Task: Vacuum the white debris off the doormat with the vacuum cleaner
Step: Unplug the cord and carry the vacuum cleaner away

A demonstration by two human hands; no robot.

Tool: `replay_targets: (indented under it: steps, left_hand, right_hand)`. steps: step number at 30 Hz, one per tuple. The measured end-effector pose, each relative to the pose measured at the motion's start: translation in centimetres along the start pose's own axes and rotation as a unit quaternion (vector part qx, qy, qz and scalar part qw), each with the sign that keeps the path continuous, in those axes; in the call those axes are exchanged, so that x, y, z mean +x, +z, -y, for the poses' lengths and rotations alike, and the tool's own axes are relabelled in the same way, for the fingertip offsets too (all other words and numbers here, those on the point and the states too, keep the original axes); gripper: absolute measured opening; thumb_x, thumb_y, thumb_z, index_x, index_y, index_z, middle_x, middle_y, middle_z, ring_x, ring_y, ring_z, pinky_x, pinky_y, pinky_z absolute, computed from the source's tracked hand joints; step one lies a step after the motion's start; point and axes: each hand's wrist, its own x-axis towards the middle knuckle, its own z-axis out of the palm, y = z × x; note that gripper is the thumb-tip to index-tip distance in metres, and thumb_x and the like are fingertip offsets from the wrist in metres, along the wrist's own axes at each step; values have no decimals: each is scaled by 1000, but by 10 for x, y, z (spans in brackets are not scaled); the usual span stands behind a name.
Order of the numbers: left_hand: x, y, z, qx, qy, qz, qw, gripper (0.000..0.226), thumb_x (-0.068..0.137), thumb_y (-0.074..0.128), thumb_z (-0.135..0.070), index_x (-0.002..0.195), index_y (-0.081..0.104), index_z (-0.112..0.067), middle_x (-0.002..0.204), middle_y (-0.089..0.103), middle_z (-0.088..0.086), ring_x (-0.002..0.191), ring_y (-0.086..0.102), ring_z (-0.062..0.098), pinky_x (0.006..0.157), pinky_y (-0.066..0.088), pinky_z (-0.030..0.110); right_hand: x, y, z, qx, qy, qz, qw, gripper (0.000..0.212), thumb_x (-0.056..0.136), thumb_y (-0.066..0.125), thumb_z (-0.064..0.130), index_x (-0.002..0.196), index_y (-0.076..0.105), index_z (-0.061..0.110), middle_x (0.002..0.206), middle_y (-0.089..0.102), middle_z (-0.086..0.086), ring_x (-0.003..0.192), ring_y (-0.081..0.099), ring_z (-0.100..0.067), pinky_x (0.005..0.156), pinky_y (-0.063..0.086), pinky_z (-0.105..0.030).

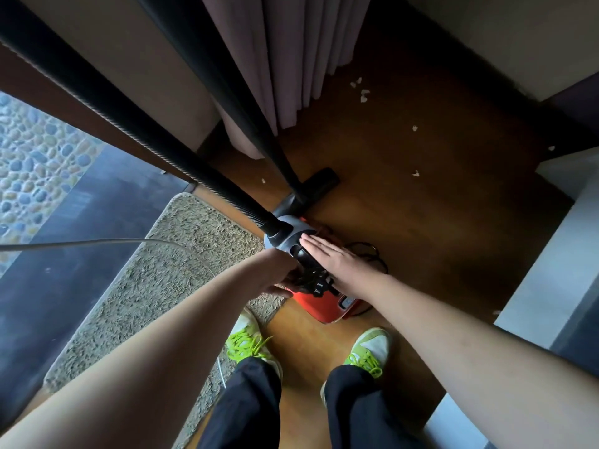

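A red and grey vacuum cleaner (327, 307) stands on the wooden floor at the right edge of the beige doormat (152, 273). Its black hose (136, 131) rises toward the upper left, and its wand ends in a black floor nozzle (324, 181) beyond the body. My right hand (334, 257) lies flat with straight fingers on top of the vacuum. My left hand (282, 273) reaches in from the left and grips the bundled black cord (311, 280) on the vacuum's top; its fingers are partly hidden. White debris bits (364, 95) lie on the floor farther off.
A mauve curtain (275, 59) hangs behind the nozzle. White furniture (557, 270) stands at the right. A thin white cable (97, 243) crosses above the doormat. Dark tiles and a pebble surface (29, 147) lie to the left. My green-laced shoes (249, 345) stand close to the vacuum.
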Motion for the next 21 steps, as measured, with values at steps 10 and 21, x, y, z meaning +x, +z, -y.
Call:
replay_targets:
  steps: [10, 21]
  left_hand:
    - [18, 0, 16, 65, 69, -101, 990, 38, 105, 36, -29, 115, 59, -1, 108, 68, 20, 97, 69, 40, 83, 57, 55]
    - [-3, -25, 3, 243, 220, -294, 898, 27, 95, 42, -18, 100, 68, -11, 93, 71, 13, 84, 65, 35, 71, 52, 39]
  right_hand:
    - [13, 6, -2, -37, 112, -32, 992, 16, 96, 45, 13, 111, 49, 10, 107, 67, -11, 108, 61, -30, 91, 35, -37]
    - [23, 24, 8, 145, 266, -32, 952, 65, 85, 63, 60, 136, 53, 20, 122, 68, -10, 111, 63, -30, 88, 50, -33]
